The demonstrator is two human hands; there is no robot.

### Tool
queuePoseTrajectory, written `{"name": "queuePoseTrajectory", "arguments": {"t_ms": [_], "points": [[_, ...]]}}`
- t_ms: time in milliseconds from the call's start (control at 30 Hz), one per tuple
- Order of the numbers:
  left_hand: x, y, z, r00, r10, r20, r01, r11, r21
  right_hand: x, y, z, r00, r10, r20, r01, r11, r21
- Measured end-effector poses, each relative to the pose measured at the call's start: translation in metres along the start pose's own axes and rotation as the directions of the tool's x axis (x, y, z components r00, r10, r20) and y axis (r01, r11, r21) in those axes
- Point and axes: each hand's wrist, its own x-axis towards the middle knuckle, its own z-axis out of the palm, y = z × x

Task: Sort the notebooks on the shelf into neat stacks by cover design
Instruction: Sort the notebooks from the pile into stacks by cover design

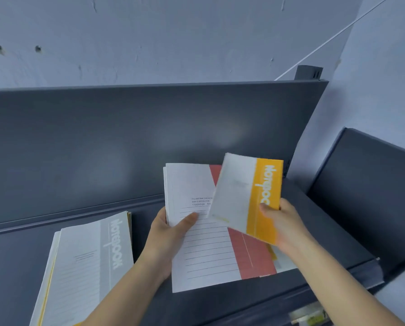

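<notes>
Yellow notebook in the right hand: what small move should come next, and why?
Probably lay the yellow notebook on bare shelf, apart. The right hand pinches it above the red notebook held by the left hand; the left pile shows a grey notebook on top.

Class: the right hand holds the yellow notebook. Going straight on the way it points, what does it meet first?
The right hand, with its yellow notebook, would probably meet the red-striped notebook in the left hand; depth is unclear.

"Notebook" on the yellow-banded notebook (pixel 243 196) and on the grey-banded notebook (pixel 90 267).
</notes>
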Motion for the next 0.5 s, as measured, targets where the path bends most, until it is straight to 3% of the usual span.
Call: {"name": "queuePoseTrajectory", "arguments": {"t_ms": [67, 133, 233, 300, 333, 433, 500], "points": [[-0.002, 0.001, -0.005, 1.0, 0.025, 0.005, -0.025, 0.999, 0.045, 0.012, -0.002, -0.016, 0.997, -0.026, -0.078, 0.021, 0.998, -0.065], [-0.005, 0.004, -0.013, 0.998, 0.064, -0.008, -0.063, 0.994, 0.09, 0.027, 0.002, -0.033, 0.979, -0.145, -0.144, 0.083, 0.926, -0.367], [-0.01, 0.007, -0.031, 0.993, 0.107, -0.053, -0.099, 0.984, 0.146, 0.039, 0.017, -0.046, 0.969, -0.224, -0.1, 0.036, 0.533, -0.845], [-0.015, 0.01, -0.045, 0.989, 0.124, -0.084, -0.109, 0.981, 0.159, 0.037, 0.027, -0.041, 0.976, -0.204, -0.072, -0.006, 0.307, -0.952], [-0.017, 0.013, -0.052, 0.987, 0.129, -0.096, -0.113, 0.98, 0.163, 0.034, 0.029, -0.034, 0.974, -0.209, -0.083, -0.022, 0.279, -0.96], [-0.027, 0.02, -0.071, 0.982, 0.153, -0.109, -0.134, 0.977, 0.163, 0.015, 0.02, 0.001, 0.942, -0.336, 0.028, 0.137, 0.307, -0.942], [-0.034, 0.025, -0.086, 0.978, 0.174, -0.113, -0.156, 0.976, 0.153, -0.011, 0.007, 0.039, 0.953, -0.276, 0.127, 0.276, 0.611, -0.742]]}}
